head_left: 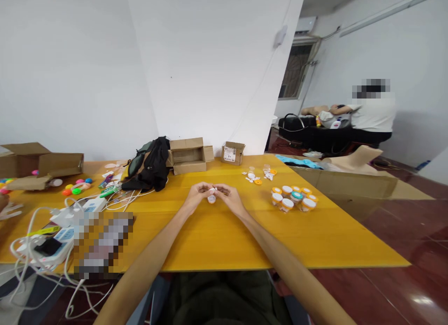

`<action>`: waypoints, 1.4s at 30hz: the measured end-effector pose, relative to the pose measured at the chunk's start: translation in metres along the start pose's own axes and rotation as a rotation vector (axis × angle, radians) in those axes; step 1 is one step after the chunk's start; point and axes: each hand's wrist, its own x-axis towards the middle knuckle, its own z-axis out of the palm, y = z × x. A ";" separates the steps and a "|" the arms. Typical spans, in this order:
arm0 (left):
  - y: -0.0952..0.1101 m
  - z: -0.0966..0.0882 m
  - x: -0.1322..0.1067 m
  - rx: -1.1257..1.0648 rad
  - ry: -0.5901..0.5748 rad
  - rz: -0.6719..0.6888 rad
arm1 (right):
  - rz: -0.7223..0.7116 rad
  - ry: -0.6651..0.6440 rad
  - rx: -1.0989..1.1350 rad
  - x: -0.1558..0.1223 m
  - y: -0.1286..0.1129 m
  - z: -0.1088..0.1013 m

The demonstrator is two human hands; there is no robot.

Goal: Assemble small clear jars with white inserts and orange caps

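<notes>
1. Both hands are in the middle of the table (217, 245), left hand (199, 194) and right hand (227, 194) curled nearly closed, fingertips pinching one small white part (213, 190) between them
2. One small clear cup (211, 200) sits right under those fingertips; can't tell if it's standing on the wood or hanging off the white part
3. Biggest risk imo: the white part is tiny, so an uneven pinch could make it pop out and skitter off
4. Pushing down crooked could also tip that light cup over, or crack it
5. A forearm swinging right might knock the lidded jars (287, 204), which are bunched up tight
6. Count on those, to the right: looks like nine, one teal-rimmed jar (296, 197), the others orange
7. Loose pieces (251, 175) lie in two little piles on the far right, at least two orange rings (258, 182) among them, the rest too small to count
8. Cardboard boxes: two far-middle, one open box (190, 167), one small labelled box (230, 154)
</notes>
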 end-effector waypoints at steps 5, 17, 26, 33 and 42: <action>-0.001 0.000 0.000 -0.018 -0.004 -0.019 | 0.006 0.004 -0.006 0.000 0.000 0.002; 0.003 0.005 -0.003 -0.021 0.016 -0.021 | -0.050 -0.004 -0.045 -0.004 -0.005 0.004; 0.002 0.009 -0.003 -0.041 0.039 -0.015 | -0.115 0.005 -0.128 -0.005 -0.004 0.005; 0.005 0.009 -0.001 -0.058 0.075 -0.019 | -0.360 -0.005 -0.421 -0.009 -0.006 0.004; 0.006 0.007 -0.002 -0.029 0.025 -0.051 | -0.425 -0.040 -0.662 -0.007 -0.005 -0.003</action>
